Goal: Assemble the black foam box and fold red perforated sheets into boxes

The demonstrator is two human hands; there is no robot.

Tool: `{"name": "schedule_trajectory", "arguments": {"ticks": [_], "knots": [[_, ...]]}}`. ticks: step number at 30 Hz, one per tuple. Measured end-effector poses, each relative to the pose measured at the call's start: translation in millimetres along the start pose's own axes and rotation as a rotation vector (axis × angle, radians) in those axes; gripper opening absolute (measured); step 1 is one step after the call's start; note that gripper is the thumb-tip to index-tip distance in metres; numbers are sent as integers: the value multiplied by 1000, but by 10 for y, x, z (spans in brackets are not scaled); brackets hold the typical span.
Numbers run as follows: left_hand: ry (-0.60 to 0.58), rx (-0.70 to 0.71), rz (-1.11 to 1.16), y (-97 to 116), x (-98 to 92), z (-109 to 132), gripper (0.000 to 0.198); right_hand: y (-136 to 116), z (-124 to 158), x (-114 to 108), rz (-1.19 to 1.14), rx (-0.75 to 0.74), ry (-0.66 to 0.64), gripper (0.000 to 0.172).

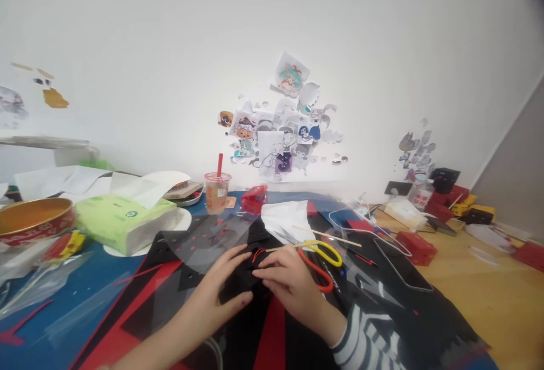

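Note:
My left hand [221,288] lies with fingers stretched and apart on a black sheet of paper or foam [242,279], pressing it down. My right hand [291,285], in a striped sleeve, has its fingers curled together pinching the same black piece at its top edge, near a thin red curved scrap [256,254]. Scissors with one yellow and one red handle [323,259] lie just right of my right hand, beside a thin wooden stick [293,245]. A clear plastic film [208,234] covers the black and red sheets in front.
A green tissue pack [123,220] and a gold-red round tin [34,220] sit at left. A plastic cup with a red straw [217,191] stands at the back. Stickers [280,132] cover the white wall. Red and yellow boxes [450,200] lie at right.

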State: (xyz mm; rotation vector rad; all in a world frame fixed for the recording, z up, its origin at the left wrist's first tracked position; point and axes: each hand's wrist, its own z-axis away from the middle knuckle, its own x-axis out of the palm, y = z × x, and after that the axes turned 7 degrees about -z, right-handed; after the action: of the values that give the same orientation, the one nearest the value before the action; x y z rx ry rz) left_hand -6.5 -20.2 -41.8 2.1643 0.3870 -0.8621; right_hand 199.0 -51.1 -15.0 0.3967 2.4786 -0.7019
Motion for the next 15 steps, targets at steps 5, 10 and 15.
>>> {"name": "schedule_trajectory", "arguments": {"ticks": [5,10,15], "knots": [[-29,4,31,32,-21,6,48,-29,-2,-14,-14,-9,-30,28],[-21,-7,51,35,-18,-1,48,-53,-37,-72,-21,-38,-85,30],[-15,3,56,4,-8,-5,50,-33,-42,-118,-20,-31,-123,27]]}}
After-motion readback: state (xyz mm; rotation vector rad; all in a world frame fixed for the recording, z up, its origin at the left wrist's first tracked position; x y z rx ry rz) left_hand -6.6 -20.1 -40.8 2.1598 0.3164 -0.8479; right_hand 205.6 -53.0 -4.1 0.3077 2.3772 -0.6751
